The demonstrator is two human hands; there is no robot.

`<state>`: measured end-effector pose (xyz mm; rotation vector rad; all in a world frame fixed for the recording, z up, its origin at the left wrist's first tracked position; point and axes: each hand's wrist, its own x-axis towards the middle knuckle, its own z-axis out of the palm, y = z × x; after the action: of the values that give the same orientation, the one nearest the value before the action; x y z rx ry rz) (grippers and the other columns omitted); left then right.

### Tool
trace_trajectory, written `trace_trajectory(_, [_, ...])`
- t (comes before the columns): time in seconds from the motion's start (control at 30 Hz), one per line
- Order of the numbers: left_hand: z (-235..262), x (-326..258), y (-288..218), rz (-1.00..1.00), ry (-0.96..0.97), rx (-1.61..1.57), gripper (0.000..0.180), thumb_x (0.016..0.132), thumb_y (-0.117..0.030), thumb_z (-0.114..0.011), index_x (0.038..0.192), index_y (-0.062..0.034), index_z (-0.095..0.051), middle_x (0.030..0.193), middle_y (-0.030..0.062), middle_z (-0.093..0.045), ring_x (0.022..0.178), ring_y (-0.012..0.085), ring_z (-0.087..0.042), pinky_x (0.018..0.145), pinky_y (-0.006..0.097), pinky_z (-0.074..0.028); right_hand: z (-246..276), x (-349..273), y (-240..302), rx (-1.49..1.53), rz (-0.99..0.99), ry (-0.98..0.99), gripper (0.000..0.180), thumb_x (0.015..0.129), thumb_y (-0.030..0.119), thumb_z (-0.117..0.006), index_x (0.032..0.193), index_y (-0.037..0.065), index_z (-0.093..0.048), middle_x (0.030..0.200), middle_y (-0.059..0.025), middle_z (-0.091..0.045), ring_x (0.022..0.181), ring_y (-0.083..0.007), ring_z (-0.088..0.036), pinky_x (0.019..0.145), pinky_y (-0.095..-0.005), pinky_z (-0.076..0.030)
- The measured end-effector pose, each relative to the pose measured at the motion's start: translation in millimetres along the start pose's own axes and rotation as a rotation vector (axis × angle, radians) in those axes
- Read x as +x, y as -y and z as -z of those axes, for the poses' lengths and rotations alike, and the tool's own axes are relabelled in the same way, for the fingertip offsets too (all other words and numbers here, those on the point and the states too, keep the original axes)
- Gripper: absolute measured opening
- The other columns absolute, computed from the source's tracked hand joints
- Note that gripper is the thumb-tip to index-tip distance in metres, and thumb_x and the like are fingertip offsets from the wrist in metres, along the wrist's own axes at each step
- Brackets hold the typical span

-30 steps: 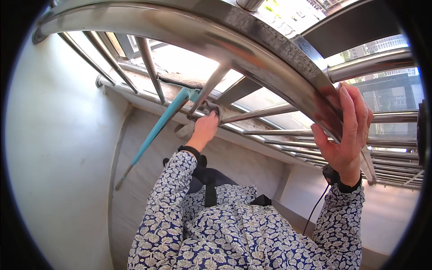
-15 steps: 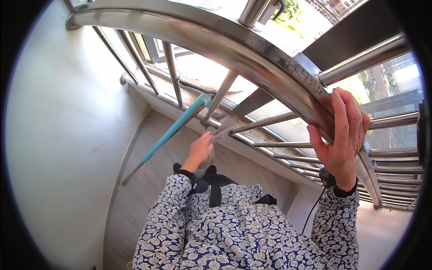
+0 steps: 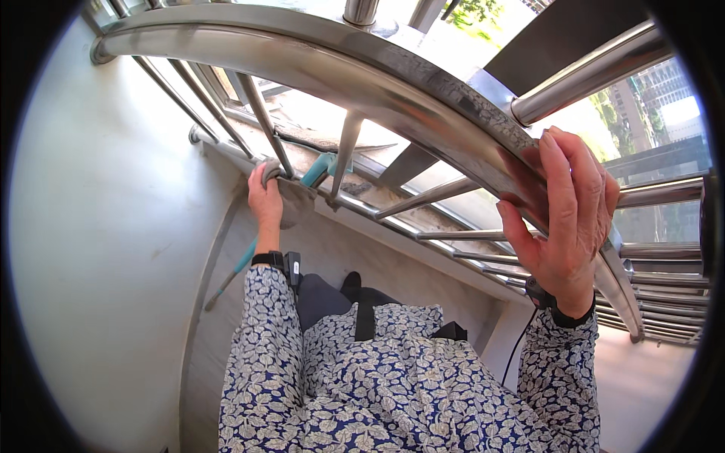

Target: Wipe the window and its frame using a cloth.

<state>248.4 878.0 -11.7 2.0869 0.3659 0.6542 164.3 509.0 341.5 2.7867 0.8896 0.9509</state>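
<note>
My left hand (image 3: 264, 202) is closed on a grey cloth (image 3: 291, 190), pressing it against the low metal rail near the foot of a baluster. Part of the cloth hangs down below the rail. My right hand (image 3: 565, 215) grips the thick curved steel handrail (image 3: 377, 94), thumb on the near side and fingers over the far side. A turquoise-handled tool (image 3: 320, 167) leans against the low rail just right of my left hand; the cloth and hand hide its middle, and its thin lower end rests on the floor.
Metal balusters (image 3: 346, 151) stand between handrail and low rail. Behind them run a dusty sill and windows. A smooth white wall (image 3: 98, 226) curves up at the left, meeting the pale tiled floor (image 3: 226, 355). A black cable (image 3: 513, 351) hangs from my right wrist.
My left hand has slid the cloth leftward along the low rail, passing in front of the turquoise tool. My right hand stays on the handrail. The view has shifted slightly.
</note>
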Motion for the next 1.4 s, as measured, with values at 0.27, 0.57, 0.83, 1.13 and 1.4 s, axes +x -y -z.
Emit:
trace_trajectory(0.27, [-20,24,2,-0.094,0.544,0.476,0.032,0.082,-0.016,-0.052,0.112,-0.0232,-0.055,0.128,0.0017,-0.05,0.105,0.0272,-0.055,0.082,0.039,-0.048,2,-3,3,-0.028,-0.057,0.025,0.066,0.066,0.013,-0.072,0.127,0.001,-0.047,0.121,-0.015,-0.052,0.109,-0.0281,-0.052,0.088,-0.0367,-0.036])
trace_trajectory(0.57, [-2,8,-1,-0.105,0.571,0.681,0.039,0.083,-0.013,-0.051,0.121,-0.0216,-0.046,0.135,-0.0037,-0.043,0.097,0.0261,-0.058,0.08,0.041,-0.049,5,-7,4,-0.02,-0.115,0.084,0.067,0.068,0.016,-0.072,0.128,0.0,-0.045,0.122,-0.0156,-0.049,0.111,-0.0297,-0.05,0.089,-0.0388,-0.033])
trace_trajectory(0.83, [-11,46,10,-0.22,0.358,0.867,0.041,0.084,-0.01,-0.048,0.123,-0.0191,-0.048,0.13,-0.0022,-0.047,0.093,0.0249,-0.059,0.075,0.035,-0.052,11,-18,0,-0.052,-0.187,0.149,0.066,0.074,0.02,-0.069,0.13,0.001,-0.041,0.126,-0.0183,-0.045,0.112,-0.0321,-0.046,0.09,-0.0428,-0.033])
trace_trajectory(1.13, [20,31,-18,-0.269,0.507,0.759,0.038,0.081,-0.01,-0.052,0.118,-0.0175,-0.051,0.128,0.0042,-0.049,0.093,0.0273,-0.059,0.078,0.036,-0.05,18,-40,-13,-0.023,-0.274,0.153,0.067,0.073,0.018,-0.066,0.132,0.001,-0.04,0.129,-0.0199,-0.045,0.109,-0.037,-0.044,0.092,-0.0462,-0.035])
trace_trajectory(1.4, [60,79,-12,0.023,-0.023,0.272,0.035,0.079,-0.01,-0.05,0.113,-0.0117,-0.057,0.118,0.0105,-0.056,0.103,0.0328,-0.056,0.087,0.038,-0.045,29,-59,-29,-0.058,-0.315,0.163,0.064,0.07,0.015,-0.064,0.127,-0.001,-0.041,0.126,-0.0231,-0.044,0.103,-0.0393,-0.047,0.087,-0.0491,-0.037])
